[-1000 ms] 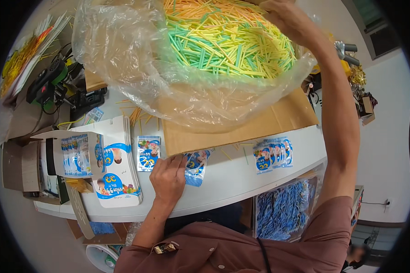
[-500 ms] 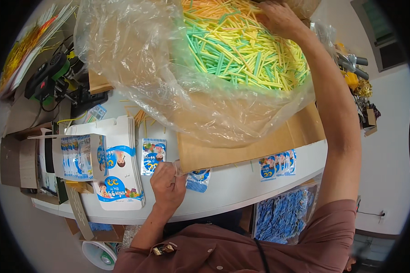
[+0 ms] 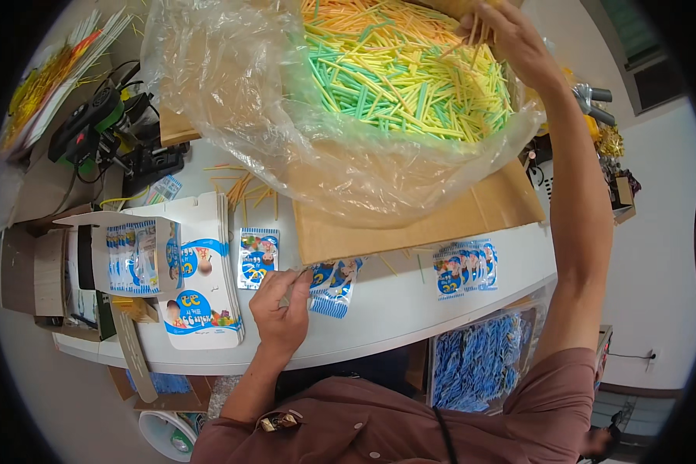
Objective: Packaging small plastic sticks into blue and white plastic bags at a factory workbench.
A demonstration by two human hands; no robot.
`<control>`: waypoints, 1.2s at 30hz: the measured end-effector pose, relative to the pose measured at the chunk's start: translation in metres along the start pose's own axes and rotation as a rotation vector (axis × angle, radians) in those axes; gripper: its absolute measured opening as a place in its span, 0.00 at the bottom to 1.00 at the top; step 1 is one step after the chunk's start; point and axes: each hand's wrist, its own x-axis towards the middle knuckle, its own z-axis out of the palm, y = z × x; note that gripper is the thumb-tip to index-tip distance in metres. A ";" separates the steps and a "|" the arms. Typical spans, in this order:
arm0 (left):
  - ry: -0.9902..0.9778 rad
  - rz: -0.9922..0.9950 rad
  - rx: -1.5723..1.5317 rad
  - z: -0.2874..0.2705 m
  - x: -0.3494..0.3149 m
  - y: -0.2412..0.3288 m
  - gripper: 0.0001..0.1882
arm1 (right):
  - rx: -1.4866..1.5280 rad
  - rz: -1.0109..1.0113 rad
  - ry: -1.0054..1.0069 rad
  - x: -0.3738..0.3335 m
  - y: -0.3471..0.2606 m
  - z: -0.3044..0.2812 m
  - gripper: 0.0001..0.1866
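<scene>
— Reaching into the clear plastic bag [image 3: 232, 93] in the cardboard box [image 3: 441, 220], the right hand [image 3: 514, 42] pinches a few thin sticks [image 3: 410, 77] from the heap. How will they handle?

— Light, stiff, probably easy to snap or scatter; best taken mid-length in a small bunch.

— And the left hand [image 3: 281, 309]?

— Fingers curled together on a small printed packet [image 3: 334, 284] lying flat on the white table [image 3: 379, 325], beside the stack of flat cartons [image 3: 201, 294].
</scene>
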 end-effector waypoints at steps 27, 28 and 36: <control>0.116 -0.779 -1.076 0.119 -0.045 0.039 0.12 | 1.721 0.454 0.558 -0.332 -0.036 0.296 0.15; 0.123 -0.779 -1.030 0.120 -0.044 0.038 0.12 | 1.661 0.436 0.535 -0.332 -0.033 0.300 0.17; 0.121 -0.751 -0.964 0.112 -0.033 0.031 0.14 | 1.133 0.260 0.399 -0.341 -0.005 0.315 0.13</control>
